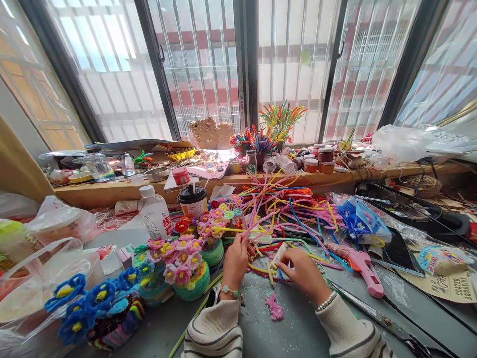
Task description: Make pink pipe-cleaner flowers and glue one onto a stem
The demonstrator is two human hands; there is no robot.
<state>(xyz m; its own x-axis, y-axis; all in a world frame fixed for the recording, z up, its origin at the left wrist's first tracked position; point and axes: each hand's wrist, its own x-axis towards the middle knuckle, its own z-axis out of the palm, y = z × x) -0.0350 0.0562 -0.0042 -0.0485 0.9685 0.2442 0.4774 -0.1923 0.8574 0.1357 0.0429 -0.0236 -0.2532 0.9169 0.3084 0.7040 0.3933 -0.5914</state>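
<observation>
Nearest, on the glitter-flecked grey counter (298,330), a small pink fuzzy piece (275,307) lies between the two wrists, touched by neither hand. It looks light and soft, easily squashed, so a gentle fingertip pinch at its edge should suit it. To the right lie long scissors (385,320), probably the heaviest and stiffest tool here, best taken by the handles.

A little farther, the right hand (296,266) has its thumb and fingers bent around the end of a small white piece (278,254), which it seems to pinch just above the counter. That piece looks light and firm; a hold near one end should leave the rest free. The left hand (240,253) has its fingers drawn together among thin stems; I cannot tell what, if anything, is between them. Right of the hands, a pink glue gun (363,268) lies on its side, its grip the likely place to hold.

Left of the hands stand pots of fuzzy flowers (184,256); petals would probably crush, so the pot walls are safer. Beyond spreads a heap of pipe cleaners (316,214), likely feather-light, bendy and prone to tangle, best drawn out by one end.
</observation>
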